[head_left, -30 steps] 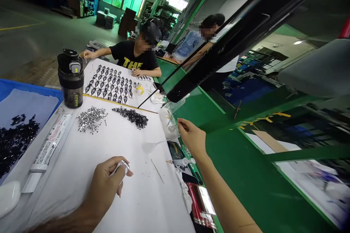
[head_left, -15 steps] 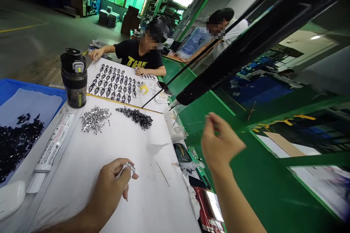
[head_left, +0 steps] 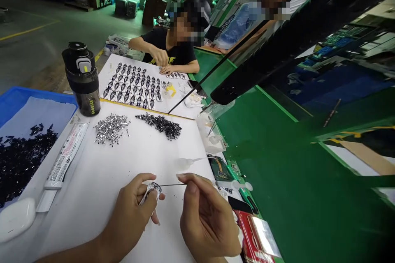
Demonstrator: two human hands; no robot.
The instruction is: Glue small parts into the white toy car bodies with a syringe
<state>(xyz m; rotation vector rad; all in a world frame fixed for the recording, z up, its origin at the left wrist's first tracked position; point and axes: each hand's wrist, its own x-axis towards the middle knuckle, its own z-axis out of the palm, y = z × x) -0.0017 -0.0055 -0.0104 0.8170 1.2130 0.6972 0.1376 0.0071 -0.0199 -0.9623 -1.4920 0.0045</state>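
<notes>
My left hand (head_left: 131, 209) is closed, pinching a small shiny silver part (head_left: 155, 188) between thumb and fingers over the white tabletop. My fingers hide much of that part, so its exact kind cannot be made out. To its right, my right hand (head_left: 206, 218) is closed in a pinch on a thin stick (head_left: 173, 185). The stick runs level to the left, and its far end reaches the edge of the silver part; whether it touches is too fine to tell. Beyond the hands lie a pile of small silver pins (head_left: 111, 129) and a pile of small black pieces (head_left: 163, 125).
A dark bottle (head_left: 83, 82), a white tube (head_left: 66, 156) and a white case (head_left: 17, 220) stand or lie at left, beside a blue tray (head_left: 66, 98). A black pole (head_left: 262, 65) slants at right. Across the table, a person handles small parts near rows of packets (head_left: 132, 86).
My right hand has come down and left from the air, and the stick that lay on the table is now in it. My left hand still holds the silver part. The view has shifted slightly.
</notes>
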